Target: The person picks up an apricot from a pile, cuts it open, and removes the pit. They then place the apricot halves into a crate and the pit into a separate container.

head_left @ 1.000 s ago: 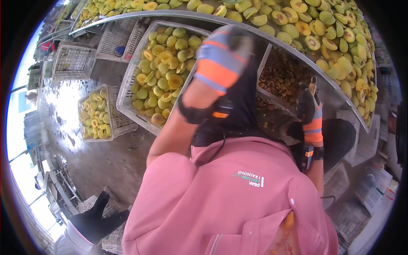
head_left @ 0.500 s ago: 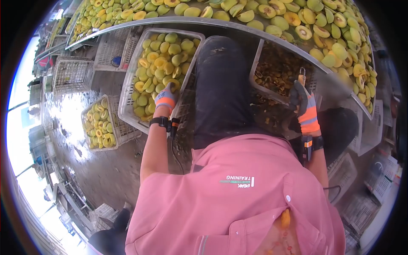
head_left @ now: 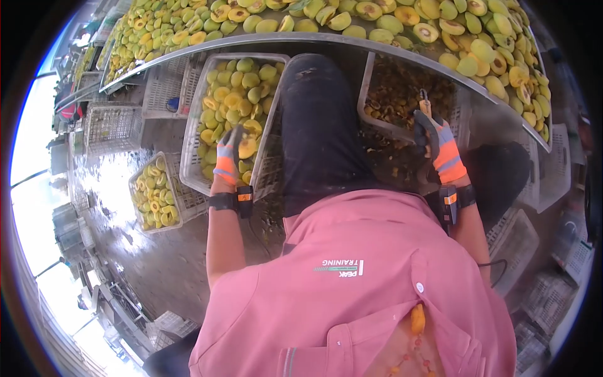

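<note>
Reaching with the left hand into a pale crate of yellow-green fruit, to the left of a dark trouser leg. Right beside a cut half with gloved fingers; cannot tell the left grip, whether wide, narrow or closed on that half. Holding a slim tool in the right hand, with the grip wrapped narrow round its tan handle, near a second crate of brown scraps. Facing a metal-edged surface on the far side, strewn with more halved fruit.
</note>
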Demonstrator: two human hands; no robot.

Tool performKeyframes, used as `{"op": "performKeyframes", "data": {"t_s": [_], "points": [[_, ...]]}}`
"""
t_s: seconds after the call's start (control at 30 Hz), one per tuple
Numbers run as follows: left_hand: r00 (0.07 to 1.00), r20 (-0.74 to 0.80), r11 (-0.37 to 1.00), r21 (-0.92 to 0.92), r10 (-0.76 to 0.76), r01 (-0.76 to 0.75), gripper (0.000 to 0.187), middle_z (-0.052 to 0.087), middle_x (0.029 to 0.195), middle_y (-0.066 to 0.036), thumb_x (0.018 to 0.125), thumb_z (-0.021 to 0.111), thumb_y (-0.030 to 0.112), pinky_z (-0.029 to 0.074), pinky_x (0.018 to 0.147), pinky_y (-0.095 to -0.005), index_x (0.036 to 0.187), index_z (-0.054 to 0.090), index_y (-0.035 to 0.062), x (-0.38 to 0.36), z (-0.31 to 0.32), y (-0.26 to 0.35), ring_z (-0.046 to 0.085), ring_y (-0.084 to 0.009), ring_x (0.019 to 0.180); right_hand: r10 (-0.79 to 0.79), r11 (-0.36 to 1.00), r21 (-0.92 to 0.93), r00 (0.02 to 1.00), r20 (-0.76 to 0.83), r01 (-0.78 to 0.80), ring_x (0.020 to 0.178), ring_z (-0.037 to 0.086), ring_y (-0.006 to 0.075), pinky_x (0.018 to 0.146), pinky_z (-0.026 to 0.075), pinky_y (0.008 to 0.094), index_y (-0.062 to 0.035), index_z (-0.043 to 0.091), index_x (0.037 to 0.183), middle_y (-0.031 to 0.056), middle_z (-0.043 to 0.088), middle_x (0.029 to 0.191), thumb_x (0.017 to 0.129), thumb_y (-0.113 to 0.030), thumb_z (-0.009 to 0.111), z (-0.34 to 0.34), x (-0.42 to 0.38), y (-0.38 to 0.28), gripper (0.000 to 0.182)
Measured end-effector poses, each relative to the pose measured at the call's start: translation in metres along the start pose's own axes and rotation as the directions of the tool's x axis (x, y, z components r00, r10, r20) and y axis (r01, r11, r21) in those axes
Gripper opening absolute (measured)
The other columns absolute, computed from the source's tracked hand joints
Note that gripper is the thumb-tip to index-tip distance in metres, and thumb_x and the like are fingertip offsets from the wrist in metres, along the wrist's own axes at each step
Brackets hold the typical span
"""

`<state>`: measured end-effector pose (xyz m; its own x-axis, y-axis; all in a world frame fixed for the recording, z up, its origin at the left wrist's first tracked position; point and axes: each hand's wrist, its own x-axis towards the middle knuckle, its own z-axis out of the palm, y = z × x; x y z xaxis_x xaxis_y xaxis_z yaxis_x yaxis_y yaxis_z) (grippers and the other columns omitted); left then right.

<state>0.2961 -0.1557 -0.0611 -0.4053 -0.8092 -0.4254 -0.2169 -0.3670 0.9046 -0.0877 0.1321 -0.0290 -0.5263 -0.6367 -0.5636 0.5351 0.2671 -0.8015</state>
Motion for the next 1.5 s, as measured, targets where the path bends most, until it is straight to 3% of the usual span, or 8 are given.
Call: {"op": "performKeyframes", "data": {"t_s": [0.13, 0.27, 0.43, 0.67, 0.8, 0.93, 1.2, 1.5], "points": [[0.99, 0.008, 0.872, -0.475, 0.139, -0.118, 0.049, 0.067, 0.097, -0.006, 0.098, 0.042, 0.045, 0.053, 0.068, -0.0296, 0.108, 0.062, 0.0022, -0.019, 0.079, 0.069, 0.065, -0.018, 0.088, -0.087, 0.995, -0.05, 0.996, 0.007, 0.087, 0.041, 0.044, 0.0092, 0.035, 0.033, 0.0257, -0.0078, 0.058, 0.086, -0.0003, 0.051, 0.06, 0.088, -0.026, 0.066, 0.022, -0.013, -0.013, 0.02], [0.959, 0.074, 0.819, -0.541, 0.272, -0.191, 0.052, 0.065, 0.106, -0.011, 0.101, 0.033, 0.045, 0.056, 0.073, -0.0301, 0.115, 0.058, 0.0019, -0.029, 0.155, 0.111, 0.065, -0.0203, 0.092, -0.276, 0.951, -0.076, 0.932, 0.237, 0.3, 0.062, 0.051, 0.0054, 0.054, 0.043, 0.0217, -0.004, 0.061, 0.105, -0.0013, 0.057, 0.075, 0.09, -0.021, 0.06, 0.043, -0.019, -0.017, 0.023], [0.763, 0.292, 0.815, -0.139, 0.576, -0.562, 0.028, 0.063, 0.112, -0.014, 0.095, 0.048, 0.015, 0.052, 0.087, -0.0321, 0.115, 0.055, -0.0025, -0.042, 0.211, 0.123, 0.062, -0.0208, 0.1, -0.493, 0.812, -0.128, 0.787, 0.371, 0.569, 0.084, 0.052, 0.0054, 0.073, 0.045, 0.0217, -0.0016, 0.06, 0.111, 0.0007, 0.062, 0.095, 0.088, -0.012, 0.061, 0.06, -0.043, -0.038, 0.025], [0.352, 0.483, 0.218, 0.313, 0.801, -0.924, 0.037, 0.067, 0.1, -0.01, 0.073, 0.069, 0.001, 0.05, 0.082, -0.0303, 0.108, 0.059, 0.001, -0.05, 0.261, 0.127, 0.064, -0.02, 0.09, -0.595, 0.734, -0.156, 0.736, 0.322, 0.661, 0.071, 0.053, 0.0192, 0.068, 0.046, 0.033, -0.004, 0.06, 0.105, 0.0106, 0.06, 0.08, 0.086, -0.02, 0.063, 0.066, -0.037, -0.037, 0.025], [0.589, 0.374, 0.589, 0.128, 0.717, -0.798, 0.028, 0.065, 0.098, -0.007, 0.093, 0.046, 0.018, 0.048, 0.082, -0.0272, 0.104, 0.063, -0.0013, -0.052, 0.28, 0.12, 0.061, -0.0147, 0.089, -0.572, 0.776, -0.108, 0.765, 0.297, 0.622, 0.072, 0.055, 0.0193, 0.069, 0.046, 0.0332, -0.0054, 0.061, 0.106, 0.0122, 0.063, 0.082, 0.086, -0.02, 0.063, 0.059, -0.037, -0.034, 0.025], [0.72, 0.295, 0.741, 0.055, 0.628, -0.669, 0.03, 0.064, 0.097, -0.005, 0.097, 0.046, 0.022, 0.048, 0.081, -0.0265, 0.103, 0.063, -0.0015, -0.053, 0.286, 0.115, 0.059, -0.0127, 0.089, -0.434, 0.852, -0.156, 0.841, 0.325, 0.5, 0.087, 0.055, 0.0106, 0.078, 0.047, 0.0269, -0.002, 0.061, 0.113, 0.0056, 0.065, 0.097, 0.087, -0.015, 0.065, 0.05, -0.04, -0.038, 0.029], [0.755, 0.315, 0.792, 0.017, 0.575, -0.61, 0.032, 0.065, 0.095, -0.006, 0.098, 0.045, 0.023, 0.048, 0.08, -0.0259, 0.104, 0.063, -0.0025, -0.051, 0.298, 0.114, 0.059, -0.0127, 0.088, -0.422, 0.891, -0.064, 0.872, 0.248, 0.45, 0.08, 0.06, 0.0164, 0.074, 0.049, 0.0304, -0.0019, 0.064, 0.108, 0.0105, 0.067, 0.09, 0.082, -0.02, 0.069, 0.046, -0.028, -0.027, 0.032], [0.55, 0.426, 0.479, 0.27, 0.718, -0.835, 0.029, 0.062, 0.095, -0.008, 0.1, 0.041, 0.019, 0.047, 0.077, -0.0276, 0.105, 0.06, -0.0022, -0.039, 0.301, 0.101, 0.057, -0.0141, 0.083, -0.32, 0.934, -0.058, 0.895, 0.31, 0.353, 0.073, 0.059, 0.0163, 0.068, 0.048, 0.0314, 0.0001, 0.064, 0.102, 0.0125, 0.066, 0.082, 0.081, -0.019, 0.067, 0.04, -0.022, -0.016, 0.028]]}}
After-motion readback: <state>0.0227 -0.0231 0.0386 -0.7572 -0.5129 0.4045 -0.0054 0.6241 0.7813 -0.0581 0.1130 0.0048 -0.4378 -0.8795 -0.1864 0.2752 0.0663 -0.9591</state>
